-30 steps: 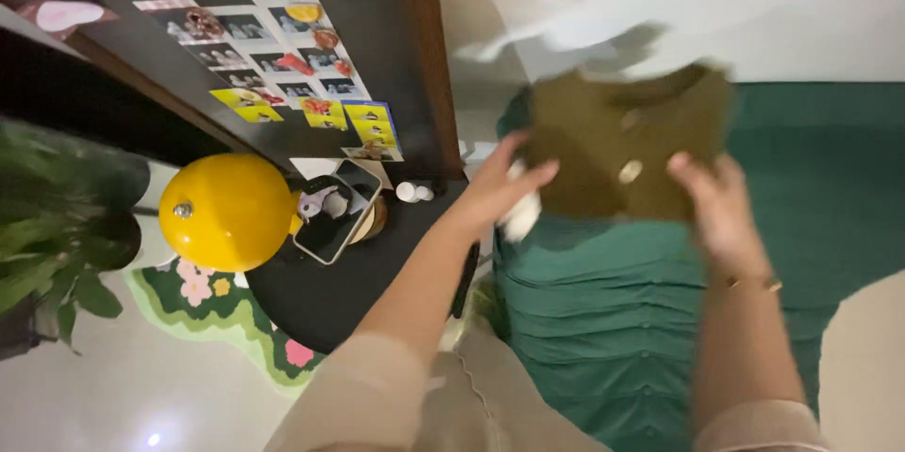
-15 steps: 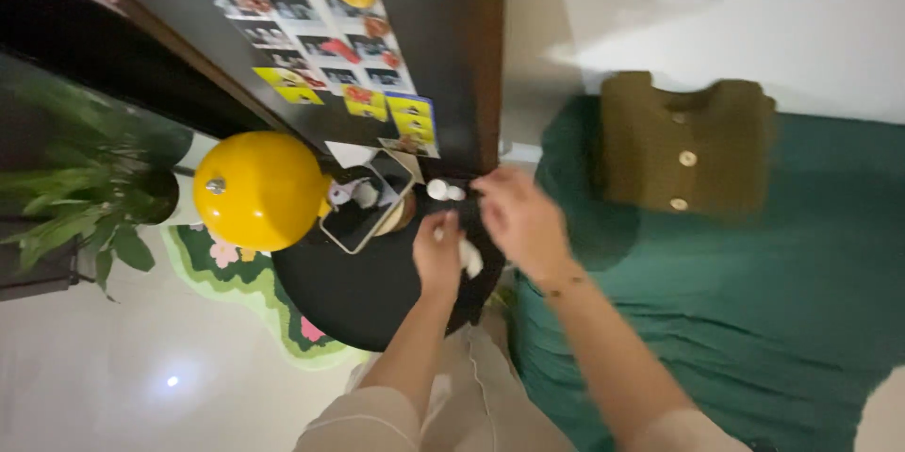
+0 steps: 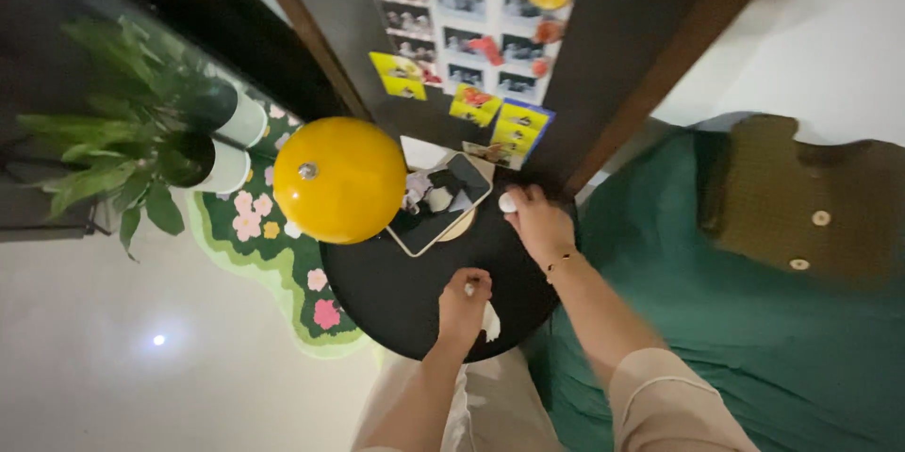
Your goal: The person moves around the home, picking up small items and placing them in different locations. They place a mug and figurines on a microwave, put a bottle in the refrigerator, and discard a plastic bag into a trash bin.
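Head view, frame centre: left hand (image 3: pixel 464 293) clenched round half-hidden white scrap (image 3: pixel 490 321), right hand (image 3: pixel 535 223) over small white object (image 3: pixel 508 202), grip unclear, on round black desk (image 3: pixel 396 292).

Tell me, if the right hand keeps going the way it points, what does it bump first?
The right hand already touches a small white thing; beyond it probably the dark cabinet, though depth is unclear.

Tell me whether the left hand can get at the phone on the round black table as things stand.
Probably yes. The left hand, closed on a white tissue, rests on the round black table with bare tabletop between it and the phone; it would have to free its fingers first.
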